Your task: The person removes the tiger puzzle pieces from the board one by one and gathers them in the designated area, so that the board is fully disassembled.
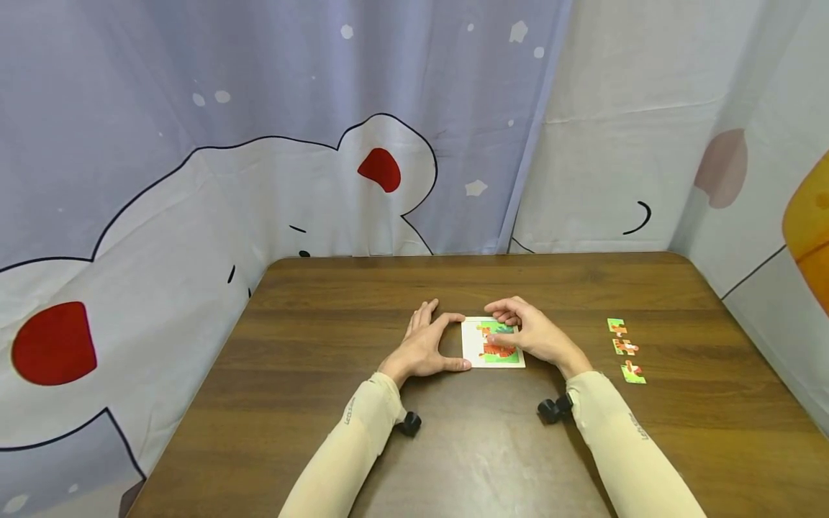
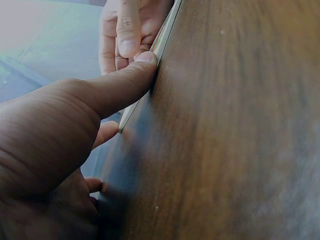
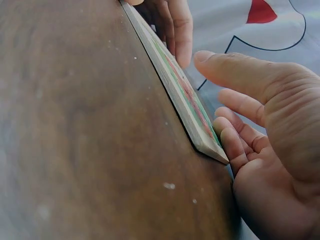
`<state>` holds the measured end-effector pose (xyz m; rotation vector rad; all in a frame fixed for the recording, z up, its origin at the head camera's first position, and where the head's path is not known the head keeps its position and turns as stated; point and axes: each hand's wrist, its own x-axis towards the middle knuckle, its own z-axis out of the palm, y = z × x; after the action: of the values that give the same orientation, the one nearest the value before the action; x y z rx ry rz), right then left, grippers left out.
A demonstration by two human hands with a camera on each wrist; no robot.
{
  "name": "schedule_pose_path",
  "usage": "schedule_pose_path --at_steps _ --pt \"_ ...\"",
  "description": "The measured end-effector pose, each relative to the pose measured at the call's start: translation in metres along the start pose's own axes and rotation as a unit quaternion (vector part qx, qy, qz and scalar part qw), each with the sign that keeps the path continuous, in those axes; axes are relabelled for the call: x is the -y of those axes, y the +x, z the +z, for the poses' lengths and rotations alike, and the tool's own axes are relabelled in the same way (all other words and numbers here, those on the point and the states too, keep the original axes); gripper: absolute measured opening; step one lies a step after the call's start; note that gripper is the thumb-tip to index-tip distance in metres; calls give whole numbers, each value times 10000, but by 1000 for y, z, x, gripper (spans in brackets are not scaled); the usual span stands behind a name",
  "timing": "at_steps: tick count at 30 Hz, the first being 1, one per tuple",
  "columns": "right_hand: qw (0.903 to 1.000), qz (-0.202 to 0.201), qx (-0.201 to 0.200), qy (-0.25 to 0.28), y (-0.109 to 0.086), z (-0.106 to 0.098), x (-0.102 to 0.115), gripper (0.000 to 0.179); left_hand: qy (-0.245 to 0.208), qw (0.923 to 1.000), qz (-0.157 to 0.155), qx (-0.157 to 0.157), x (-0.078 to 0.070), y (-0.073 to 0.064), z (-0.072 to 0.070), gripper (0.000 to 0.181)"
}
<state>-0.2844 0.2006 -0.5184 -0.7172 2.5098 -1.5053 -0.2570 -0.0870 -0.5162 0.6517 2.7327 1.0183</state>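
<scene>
So there's a thin, flat puzzle board (image 1: 494,343), roughly square with a pale rim and an orange-and-green picture partly filled in, lying flat near the middle of a dark wood-grain table (image 1: 466,446) that has a smooth, slightly shiny top. Being close to square, it has no real long axis; its edges sit about parallel with the table's edges. The left hand (image 1: 424,347) brackets the board's left side: thumb tip pressed against the near-left corner, index finger curved around to the far-left corner, so it's spread wide and bracing rather than wrapped around anything. The right hand (image 1: 532,332) lies over the board's right part with fingers loosely bent, fingertips down on the picture; I can't tell if there's a piece under them. Off to the right, well apart from the board, are three loose puzzle pieces (image 1: 625,348) in a neat column, same green and orange print. Both arms wear beige sleeves (image 1: 363,432). Behind the table hangs soft cartoon-print fabric (image 1: 194,180).
</scene>
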Motion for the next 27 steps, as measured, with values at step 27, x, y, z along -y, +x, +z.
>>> schedule_pose_path --at_steps 27 --pt "9987 84 53 -502 -1 8 11 44 92 9999 -108 83 0 2 0 88"
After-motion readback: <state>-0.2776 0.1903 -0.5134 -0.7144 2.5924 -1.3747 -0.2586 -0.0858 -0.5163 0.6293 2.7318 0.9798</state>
